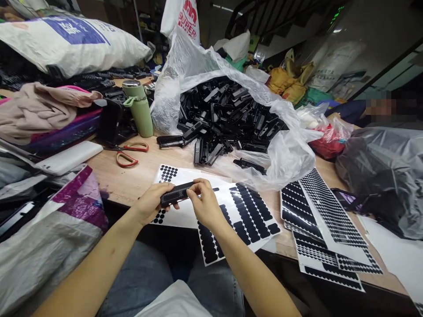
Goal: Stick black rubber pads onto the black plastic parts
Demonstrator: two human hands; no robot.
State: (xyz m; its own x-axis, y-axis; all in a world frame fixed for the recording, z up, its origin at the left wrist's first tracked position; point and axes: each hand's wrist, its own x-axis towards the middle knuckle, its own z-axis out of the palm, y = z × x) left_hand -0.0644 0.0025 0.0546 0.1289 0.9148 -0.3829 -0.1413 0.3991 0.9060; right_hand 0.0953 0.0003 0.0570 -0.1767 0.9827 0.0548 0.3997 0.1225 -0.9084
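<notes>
My left hand [153, 201] grips one end of a black oblong plastic part [175, 194] with a textured face. At its other end, the fingers of my right hand [204, 200] are pinched against the part's edge; anything small between them is hidden. Beneath both hands lie white sheets of black stickers: one with small round dots [168, 172], another with larger rounded shapes [253, 211]. Just beyond, many similar black parts [224, 114] spill from a clear plastic bag [292, 154] onto the table.
Red-handled scissors [132, 153] and a green bottle [140, 110] stand left of the bag. More sticker sheets [330, 220] overlap at the right table edge, near a dark plastic-covered bundle [383, 176]. A woven sack [66, 246] rises at the left. Another person's arm [346, 110] shows far right.
</notes>
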